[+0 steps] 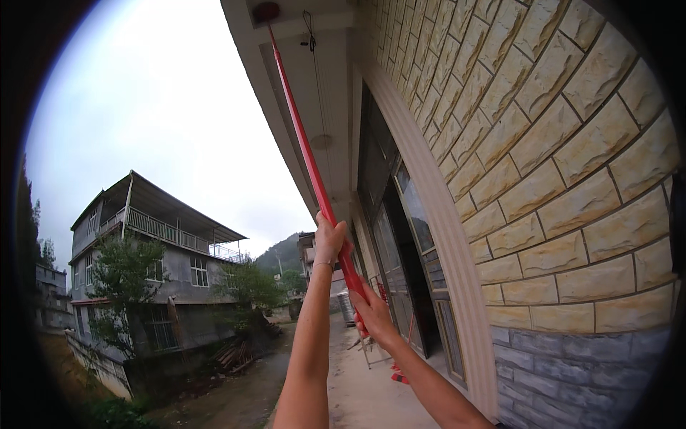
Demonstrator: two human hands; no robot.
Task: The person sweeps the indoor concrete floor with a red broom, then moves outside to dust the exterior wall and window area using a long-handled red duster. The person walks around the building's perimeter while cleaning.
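Note:
Both of my hands grip a long red pole [304, 140] that slants up and away toward the overhanging ceiling [335, 91]. My left hand [328, 239] is closed around it higher up, with a thin band at the wrist. Lower down, near the pole's bottom end, my right hand [374, 312] is wrapped round it. At the far tip is a dark reddish, rounded brush head [266, 12], up against the ceiling by its outer edge. Its bristles are too dark and small to make out, and I cannot tell whether it touches the surface.
A dark cable [308, 32] hangs from the ceiling near the pole. On my right rises a stone-tiled wall [541, 214] beside an open doorway [415, 268]. A red broom [400, 377] and a metal-legged stand [370, 356] are on the paved floor [356, 399]. A grey house [177, 268] stands at left.

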